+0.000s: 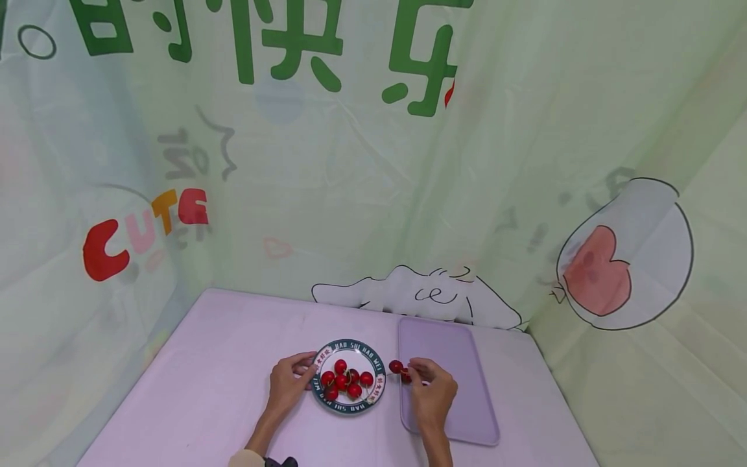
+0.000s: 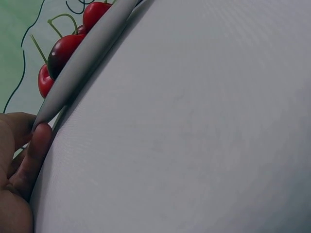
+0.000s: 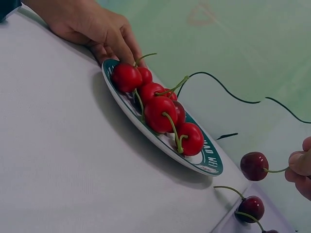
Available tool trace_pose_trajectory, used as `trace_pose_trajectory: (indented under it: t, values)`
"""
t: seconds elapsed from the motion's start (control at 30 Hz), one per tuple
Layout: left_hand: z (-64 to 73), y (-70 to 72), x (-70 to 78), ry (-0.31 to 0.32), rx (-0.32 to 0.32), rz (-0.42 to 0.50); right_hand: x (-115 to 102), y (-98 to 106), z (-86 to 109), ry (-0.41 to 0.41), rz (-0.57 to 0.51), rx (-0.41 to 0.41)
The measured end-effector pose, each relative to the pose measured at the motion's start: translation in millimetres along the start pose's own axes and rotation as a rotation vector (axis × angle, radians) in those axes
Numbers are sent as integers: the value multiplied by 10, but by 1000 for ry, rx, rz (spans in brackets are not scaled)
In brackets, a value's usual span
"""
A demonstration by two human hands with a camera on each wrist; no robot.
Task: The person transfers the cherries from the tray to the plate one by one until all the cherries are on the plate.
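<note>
A white plate point(image 1: 348, 345) with a dark green lettered rim stands on the lilac table and holds several red cherries point(image 1: 345, 379). My left hand point(image 1: 306, 370) grips the plate's left rim, and the left wrist view shows a finger point(image 2: 36, 145) against the rim's point(image 2: 87, 53) underside. My right hand point(image 1: 415, 375) pinches the green stem of one cherry point(image 1: 395, 366) just right of the plate, over the left edge of a purple tray point(image 1: 461, 402). In the right wrist view that cherry point(image 3: 254, 166) hangs beside my fingers point(image 3: 300, 164), with another cherry point(image 3: 251, 208) lying below it.
A pale green printed backdrop point(image 1: 373, 194) walls the table at the back and on both sides. The tray lies right of the plate, reaching toward the back wall. Bare lilac tabletop point(image 1: 222, 363) stretches left of the plate.
</note>
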State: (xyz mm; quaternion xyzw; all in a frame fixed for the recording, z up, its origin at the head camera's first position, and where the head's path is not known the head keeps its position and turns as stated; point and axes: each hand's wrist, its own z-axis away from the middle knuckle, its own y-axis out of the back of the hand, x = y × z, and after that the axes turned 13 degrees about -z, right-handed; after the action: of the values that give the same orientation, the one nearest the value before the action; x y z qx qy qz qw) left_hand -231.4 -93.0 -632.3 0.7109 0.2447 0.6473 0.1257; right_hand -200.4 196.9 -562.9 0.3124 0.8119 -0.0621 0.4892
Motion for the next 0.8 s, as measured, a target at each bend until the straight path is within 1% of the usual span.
trace_pose_trajectory:
  t: [0.3,0.4,0.5,0.67,0.73,0.8]
  values:
    - [4,-3,17,1,14,-9,-140,-50,23,-33,-34,-2]
    - [-6,-8,8,-4,23,-6,-93,-98,24,-30,-31,-6]
    - [-20,-12,-8,5,14,-2,-30,-140,33,-39,-37,-23]
    - [-21,-7,-11,1,4,0,77,-196,48,-61,-94,-47]
    - [-18,-11,-16,-6,11,-3,110,-218,52,-46,-122,-47]
    - [-19,-18,-26,-5,16,-5,116,-240,62,-35,-128,-50]
